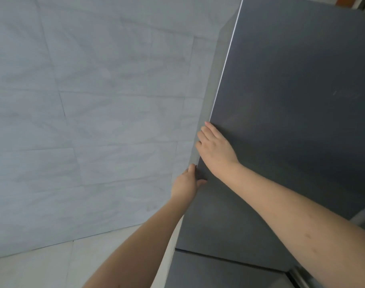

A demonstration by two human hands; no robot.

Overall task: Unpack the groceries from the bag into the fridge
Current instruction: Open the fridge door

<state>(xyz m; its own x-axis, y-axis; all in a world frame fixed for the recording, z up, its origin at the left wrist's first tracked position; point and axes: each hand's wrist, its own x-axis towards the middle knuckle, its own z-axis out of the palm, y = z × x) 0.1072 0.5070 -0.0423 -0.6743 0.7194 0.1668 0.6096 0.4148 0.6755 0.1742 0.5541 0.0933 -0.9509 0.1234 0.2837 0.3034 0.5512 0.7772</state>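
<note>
Right of centre, filling the frame from the upper right corner to the lower edge: one tall dark grey matte fridge door (pixel 291 121), flat-fronted, its thin pale left edge running diagonally from the top of the frame down toward the middle. A horizontal seam crosses low in the frame, with a second dark grey panel (pixel 214 273) of the same finish below it.

Centre of the frame: right hand (pixel 215 148), bare, palm laid flat against the door face, fingers together and extended to the door's left edge; grip not closed on anything, only pressing on the surface. Bare forearm runs off toward the lower right.

Just below and left of it: left hand (pixel 186 183), bare, fingers hooked around the door's left edge, thumb lying on the front face; grip closed on the door edge. Bare forearm runs down to the bottom centre of the frame.

Left half of the frame: pale grey marble-patterned tiled wall (pixel 94 100), large rectangular tiles with thin joints.

Lower left corner: off-white tiled floor (pixel 32 269), meeting the wall along a slanted line.

Grocery bag and groceries: out of view.
</note>
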